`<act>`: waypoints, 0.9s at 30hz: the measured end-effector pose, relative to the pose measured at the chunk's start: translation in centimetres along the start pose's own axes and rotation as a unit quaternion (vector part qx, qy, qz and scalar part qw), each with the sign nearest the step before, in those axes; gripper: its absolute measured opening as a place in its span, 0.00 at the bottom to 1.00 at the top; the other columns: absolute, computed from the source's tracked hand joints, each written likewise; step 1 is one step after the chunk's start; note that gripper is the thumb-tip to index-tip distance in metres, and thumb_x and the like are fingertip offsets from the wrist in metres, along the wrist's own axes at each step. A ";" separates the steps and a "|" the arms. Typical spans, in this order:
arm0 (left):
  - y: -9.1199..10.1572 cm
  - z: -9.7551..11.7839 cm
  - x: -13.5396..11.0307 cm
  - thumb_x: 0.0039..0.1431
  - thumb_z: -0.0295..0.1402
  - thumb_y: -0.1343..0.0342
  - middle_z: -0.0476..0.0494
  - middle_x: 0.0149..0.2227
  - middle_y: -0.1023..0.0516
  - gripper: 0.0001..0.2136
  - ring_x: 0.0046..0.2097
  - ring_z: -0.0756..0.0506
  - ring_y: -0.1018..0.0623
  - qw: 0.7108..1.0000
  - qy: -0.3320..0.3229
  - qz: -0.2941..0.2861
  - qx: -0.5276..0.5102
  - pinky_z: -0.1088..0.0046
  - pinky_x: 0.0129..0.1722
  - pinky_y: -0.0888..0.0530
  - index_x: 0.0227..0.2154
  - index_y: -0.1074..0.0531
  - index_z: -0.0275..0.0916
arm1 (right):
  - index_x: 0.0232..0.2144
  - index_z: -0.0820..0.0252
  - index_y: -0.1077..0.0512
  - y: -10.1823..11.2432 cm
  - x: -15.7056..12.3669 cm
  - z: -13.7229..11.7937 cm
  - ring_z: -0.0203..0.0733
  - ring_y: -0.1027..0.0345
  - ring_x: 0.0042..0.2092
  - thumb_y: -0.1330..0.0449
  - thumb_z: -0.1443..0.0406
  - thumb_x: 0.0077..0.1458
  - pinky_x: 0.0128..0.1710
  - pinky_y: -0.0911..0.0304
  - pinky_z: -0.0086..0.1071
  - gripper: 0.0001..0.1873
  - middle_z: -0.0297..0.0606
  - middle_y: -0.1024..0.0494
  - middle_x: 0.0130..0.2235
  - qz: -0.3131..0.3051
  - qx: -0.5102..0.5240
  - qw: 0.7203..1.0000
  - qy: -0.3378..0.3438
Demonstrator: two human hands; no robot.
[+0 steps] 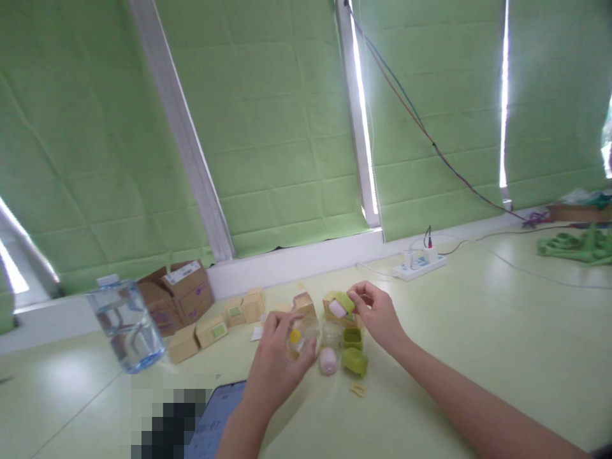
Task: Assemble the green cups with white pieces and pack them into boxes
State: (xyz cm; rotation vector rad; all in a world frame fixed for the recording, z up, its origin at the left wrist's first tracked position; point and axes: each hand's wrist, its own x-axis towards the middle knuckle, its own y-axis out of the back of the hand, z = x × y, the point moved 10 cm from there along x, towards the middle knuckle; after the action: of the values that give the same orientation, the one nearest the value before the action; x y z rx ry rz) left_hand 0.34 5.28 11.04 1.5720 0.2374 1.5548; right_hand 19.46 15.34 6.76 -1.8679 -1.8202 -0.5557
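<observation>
My left hand [277, 364] curls around a small clear plastic piece with a yellow spot [299, 336], just above the pale table [478, 331]. My right hand [377, 312] pinches a little green and pink piece [341, 305] and holds it above the table. Below these lie a pink cap [327, 361], a green cup-like part [352, 337], a green lid [355, 361] and a small yellow ring [357, 389]. A clear part [329, 331] stands between the hands.
Several small tan boxes [217, 328] and brown cartons [184, 296] line the table's back edge. A water bottle [125, 322] stands at left, a phone [217, 414] lies near me, and a white power strip [419, 264] sits at back right. Green items [576, 245] lie far right.
</observation>
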 end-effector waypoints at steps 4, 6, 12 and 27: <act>0.3 -0.8 -0.9 0.55 0.36 0.43 0.41 0.45 0.25 0.16 0.43 0.41 0.23 0.997 0.053 -0.034 -0.052 0.62 0.41 0.24 0.47 0.30 0.42 | 0.30 0.58 0.28 -0.9 -0.3 -0.8 0.43 0.27 0.33 0.41 0.58 0.57 0.34 0.33 0.34 0.10 0.38 0.22 0.31 -0.035 -0.032 0.999 0.026; -1.1 -0.8 -2.3 0.56 0.36 0.44 0.43 0.44 0.23 0.13 0.40 0.43 0.22 0.988 0.070 -0.104 -0.090 0.67 0.36 0.24 0.44 0.30 0.44 | 0.30 0.58 0.28 -1.8 -0.8 -1.7 0.42 0.28 0.33 0.42 0.60 0.58 0.34 0.34 0.33 0.08 0.37 0.23 0.31 -0.053 -0.034 0.997 0.038; -3.0 -1.8 -6.3 0.50 0.32 0.42 0.46 0.35 0.22 0.05 0.39 0.40 0.21 0.982 0.076 -0.174 -0.014 0.60 0.40 0.24 0.32 0.28 0.44 | 0.30 0.59 0.29 -3.3 -1.6 -3.0 0.39 0.30 0.32 0.42 0.63 0.58 0.35 0.35 0.31 0.07 0.34 0.24 0.29 -0.092 -0.019 0.994 0.048; -3.7 0.1 2.0 0.57 0.42 0.43 0.43 0.37 0.21 0.14 0.38 0.42 0.21 0.977 0.120 -0.053 -0.169 0.65 0.37 0.25 0.42 0.27 0.39 | 0.33 0.61 0.31 -3.4 -1.2 -1.0 0.38 0.29 0.33 0.41 0.56 0.59 0.33 0.32 0.30 0.13 0.35 0.26 0.31 -0.109 0.083 0.991 -0.003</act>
State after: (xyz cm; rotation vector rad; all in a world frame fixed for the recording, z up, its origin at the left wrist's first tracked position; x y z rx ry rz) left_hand 2.42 8.76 9.97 1.0930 0.1756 1.6043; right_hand 16.05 13.88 7.03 -1.5749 -2.0215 -0.4569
